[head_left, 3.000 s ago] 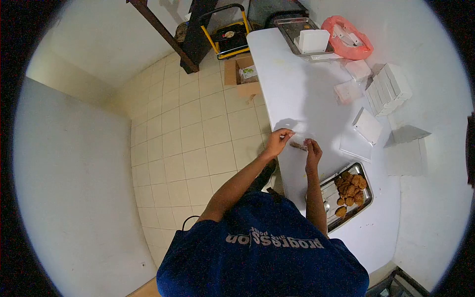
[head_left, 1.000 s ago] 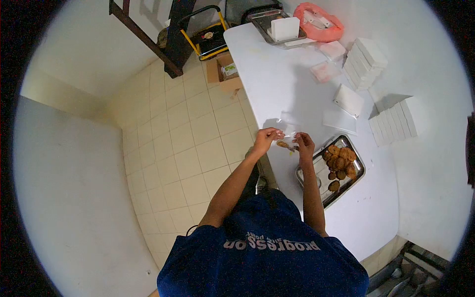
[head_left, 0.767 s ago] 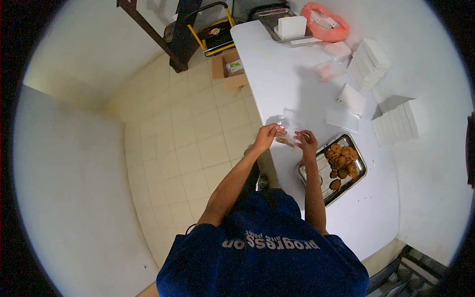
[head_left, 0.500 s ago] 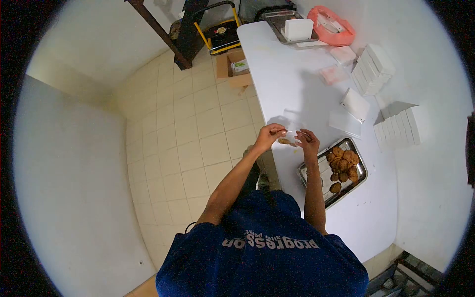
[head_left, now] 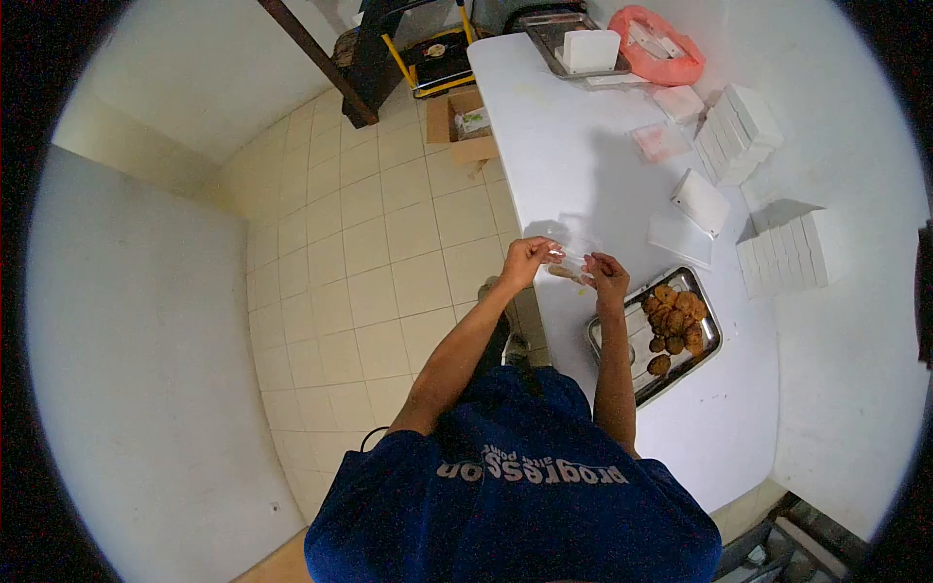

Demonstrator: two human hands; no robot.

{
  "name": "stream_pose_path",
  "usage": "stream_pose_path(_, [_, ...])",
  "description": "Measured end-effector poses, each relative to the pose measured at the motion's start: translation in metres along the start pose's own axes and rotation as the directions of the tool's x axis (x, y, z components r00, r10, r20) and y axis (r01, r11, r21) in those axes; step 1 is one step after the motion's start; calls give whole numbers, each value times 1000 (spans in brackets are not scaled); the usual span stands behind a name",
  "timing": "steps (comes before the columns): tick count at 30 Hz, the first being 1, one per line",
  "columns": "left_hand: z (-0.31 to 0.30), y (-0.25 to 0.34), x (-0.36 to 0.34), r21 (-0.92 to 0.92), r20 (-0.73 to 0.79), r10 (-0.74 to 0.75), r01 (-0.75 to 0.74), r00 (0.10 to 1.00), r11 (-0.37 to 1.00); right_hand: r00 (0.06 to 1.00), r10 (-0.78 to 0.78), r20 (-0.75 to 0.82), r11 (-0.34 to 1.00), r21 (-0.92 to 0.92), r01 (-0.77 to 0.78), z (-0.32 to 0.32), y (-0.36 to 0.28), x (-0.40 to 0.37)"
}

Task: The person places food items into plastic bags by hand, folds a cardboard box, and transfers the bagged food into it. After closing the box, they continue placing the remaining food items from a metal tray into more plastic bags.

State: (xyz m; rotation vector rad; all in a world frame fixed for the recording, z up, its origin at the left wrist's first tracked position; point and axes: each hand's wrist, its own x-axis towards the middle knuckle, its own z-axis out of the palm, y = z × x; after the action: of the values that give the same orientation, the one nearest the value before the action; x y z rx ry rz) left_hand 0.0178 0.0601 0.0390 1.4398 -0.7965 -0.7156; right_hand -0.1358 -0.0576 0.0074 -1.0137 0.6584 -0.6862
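Note:
My left hand (head_left: 531, 259) has its fingers closed in a pinch on one side of a small clear plastic bag (head_left: 573, 250). On the other side, the fingertips of my right hand (head_left: 607, 278) pinch the bag too, so it stretches between both hands over the white table. A brown, flattish food piece (head_left: 564, 273) shows just below the film, between the hands. Right of my right forearm lies a metal tray (head_left: 614, 352) with a pile of round brown cookie-like pieces (head_left: 677, 318) in it.
Clear plastic sheets (head_left: 679, 240) lie beyond the tray, with a white box (head_left: 701, 203) on them. Stacked white boxes (head_left: 783, 255) line the wall. A second tray (head_left: 547, 35) and a pink bag (head_left: 671, 60) are at the far end. A cardboard box (head_left: 442, 121) stands on the floor.
The clear bag now spreads wider between my hands, and more of its film catches the light. My hands have shifted only slightly; the tray stays put.

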Motion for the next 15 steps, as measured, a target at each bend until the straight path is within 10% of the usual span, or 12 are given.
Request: stream_pose_path(15, [-2,-36,47,-47,179,-85,95,980,994,992,-50,-120,999,-5,50,-11,18,20])
